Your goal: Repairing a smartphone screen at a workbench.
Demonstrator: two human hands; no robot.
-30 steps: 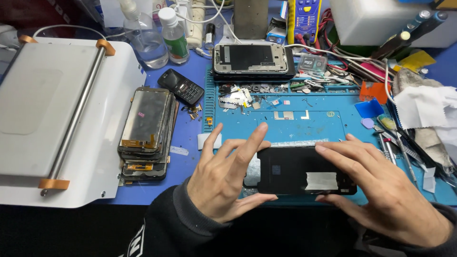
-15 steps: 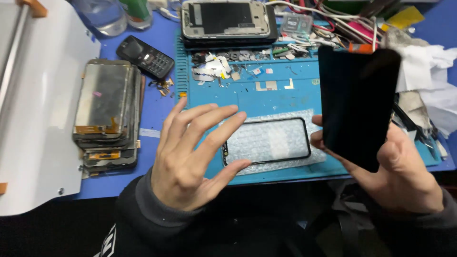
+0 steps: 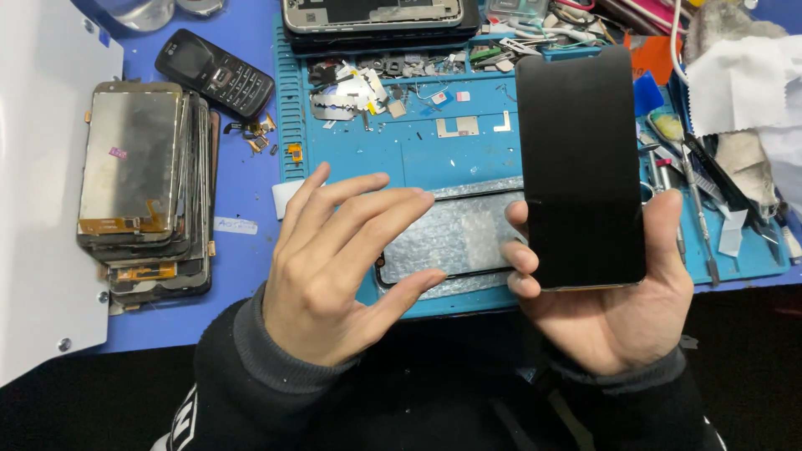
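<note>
My right hand holds a black phone screen panel upright, its dark face toward me, above the blue work mat. My left hand hovers open with fingers spread, holding nothing, just left of the panel. Under the hands, a glass screen frame with a black rim lies flat on the mat on a clear plastic sheet. My fingertips partly hide its left end.
A stack of old phone screens sits at the left, beside a white machine. A small black keypad phone lies behind it. An opened phone, small parts, tweezers and tools and white cloth ring the mat.
My right hand lifted the black panel off the glass frame and turned it upright. The left hand let go and opened. The view moved closer to the mat.
</note>
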